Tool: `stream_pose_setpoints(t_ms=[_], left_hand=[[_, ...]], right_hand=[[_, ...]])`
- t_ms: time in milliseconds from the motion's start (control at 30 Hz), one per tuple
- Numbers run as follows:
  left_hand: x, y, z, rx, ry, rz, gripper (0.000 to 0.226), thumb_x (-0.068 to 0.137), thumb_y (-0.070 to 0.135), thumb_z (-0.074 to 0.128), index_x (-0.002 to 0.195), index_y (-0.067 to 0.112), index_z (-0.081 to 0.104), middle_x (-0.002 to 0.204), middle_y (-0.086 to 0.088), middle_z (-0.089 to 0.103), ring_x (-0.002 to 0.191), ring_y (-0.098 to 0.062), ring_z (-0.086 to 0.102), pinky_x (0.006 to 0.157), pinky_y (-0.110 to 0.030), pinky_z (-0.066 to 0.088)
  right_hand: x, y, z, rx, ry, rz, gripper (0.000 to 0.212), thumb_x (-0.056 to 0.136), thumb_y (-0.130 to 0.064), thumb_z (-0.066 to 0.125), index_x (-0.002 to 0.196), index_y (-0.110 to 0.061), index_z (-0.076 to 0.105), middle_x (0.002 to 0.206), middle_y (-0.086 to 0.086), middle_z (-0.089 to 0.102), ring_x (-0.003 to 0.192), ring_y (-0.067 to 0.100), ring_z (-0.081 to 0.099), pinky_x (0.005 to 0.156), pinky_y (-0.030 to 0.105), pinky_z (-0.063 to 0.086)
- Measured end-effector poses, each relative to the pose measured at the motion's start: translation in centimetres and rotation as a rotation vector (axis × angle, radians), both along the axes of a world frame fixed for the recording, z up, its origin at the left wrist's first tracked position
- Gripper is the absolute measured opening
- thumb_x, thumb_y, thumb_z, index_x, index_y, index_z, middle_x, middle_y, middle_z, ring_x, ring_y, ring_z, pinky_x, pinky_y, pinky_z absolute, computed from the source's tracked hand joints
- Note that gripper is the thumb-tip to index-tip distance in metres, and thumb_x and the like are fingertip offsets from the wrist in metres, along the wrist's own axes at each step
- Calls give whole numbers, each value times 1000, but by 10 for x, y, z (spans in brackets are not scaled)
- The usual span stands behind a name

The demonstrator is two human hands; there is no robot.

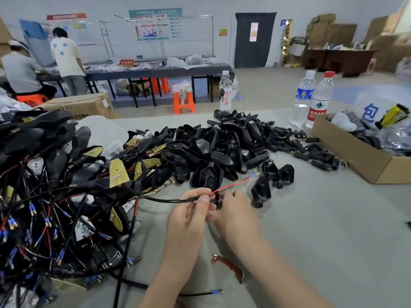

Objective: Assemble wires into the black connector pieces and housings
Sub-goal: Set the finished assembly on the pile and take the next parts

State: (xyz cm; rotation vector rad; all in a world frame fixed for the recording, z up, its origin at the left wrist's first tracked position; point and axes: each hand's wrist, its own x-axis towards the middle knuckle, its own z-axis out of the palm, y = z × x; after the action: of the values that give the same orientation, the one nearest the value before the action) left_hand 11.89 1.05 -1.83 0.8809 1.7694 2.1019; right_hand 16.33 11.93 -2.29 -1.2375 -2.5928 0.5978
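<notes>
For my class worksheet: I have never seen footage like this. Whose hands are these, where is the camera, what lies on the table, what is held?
There is no machine: a person works with bare hands, and the one picture comes from a camera worn on their head, looking forward and down. The left hand pinches a black cable whose red wire sticks out beyond it. The blurred right hand meets a small black piece there; its hold is unclear. On the grey table lie a heap of black housings, a tangle of wired parts, a cardboard box and water bottles.
</notes>
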Motion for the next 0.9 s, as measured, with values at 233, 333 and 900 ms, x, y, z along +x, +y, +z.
stream_pose_setpoints(t_ms=[233,333,900], left_hand=[[-13,-5,-3,4,-59,121,17,103,10,50,106,18,65,87,10,71,79,-10,67,68,-28,57],[-9,-6,-2,6,-43,141,19,103,8,47,108,19,61,83,5,67,76,-12,64,66,-24,55],[-12,4,-14,-108,94,141,38,101,13,49,90,49,56,62,8,59,62,-12,58,65,-38,49]], right_hand=[[14,15,0,-139,139,71,30,91,-31,58,119,-21,60,107,0,64,99,23,62,76,32,47],[32,25,-2,-141,220,125,40,91,-22,60,131,-25,56,105,-6,62,94,13,61,77,25,44],[72,44,-27,-99,660,129,49,92,-12,68,122,-46,51,103,-23,55,97,-6,55,79,4,39]])
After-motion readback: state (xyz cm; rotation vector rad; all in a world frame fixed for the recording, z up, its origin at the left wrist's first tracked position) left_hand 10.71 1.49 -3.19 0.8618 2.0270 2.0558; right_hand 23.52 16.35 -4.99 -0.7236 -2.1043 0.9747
